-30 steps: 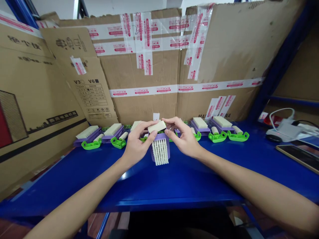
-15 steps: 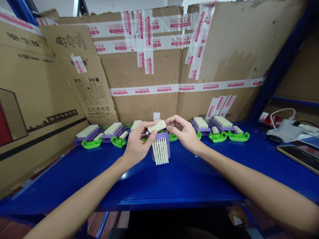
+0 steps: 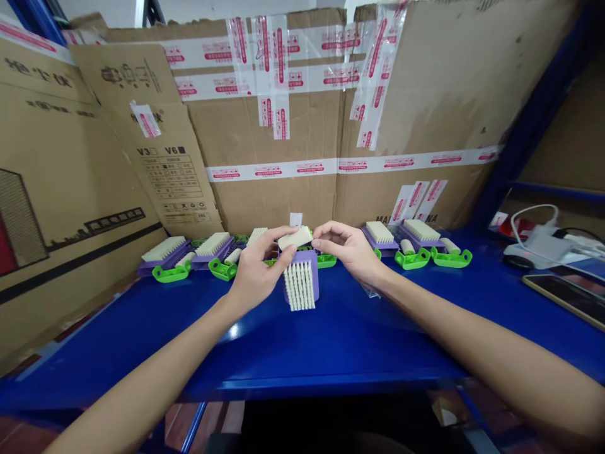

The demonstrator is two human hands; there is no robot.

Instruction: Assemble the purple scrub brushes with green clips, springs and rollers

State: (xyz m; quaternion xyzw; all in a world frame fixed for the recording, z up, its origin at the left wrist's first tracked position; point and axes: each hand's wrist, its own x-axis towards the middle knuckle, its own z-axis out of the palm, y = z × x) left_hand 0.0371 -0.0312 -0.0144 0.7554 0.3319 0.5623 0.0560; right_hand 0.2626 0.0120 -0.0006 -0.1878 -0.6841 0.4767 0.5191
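Note:
My left hand (image 3: 262, 265) is closed, with thumb and fingers on a cream-coloured block (image 3: 295, 238) that has a bit of bright green at its right end. Directly under the block is a purple brush (image 3: 300, 284), its cream bristles facing me and pointing down. Whether the left fingers also grip the brush is hidden. My right hand (image 3: 347, 249) is pinched just right of the block's end; anything between its fingertips is too small to make out. A green bracket (image 3: 327, 260) shows behind, between the hands.
More purple brushes with cream bristles (image 3: 212, 244) and green brackets (image 3: 413, 260) line the back of the blue table (image 3: 354, 353). Taped cardboard (image 3: 278, 202) walls the back and left. A white charger (image 3: 539, 243) with cables and a phone (image 3: 567, 296) lie at the right.
The view has shifted slightly. My right fingertips have moved a little lower, close to the block's end. My left hand keeps its hold on the block.

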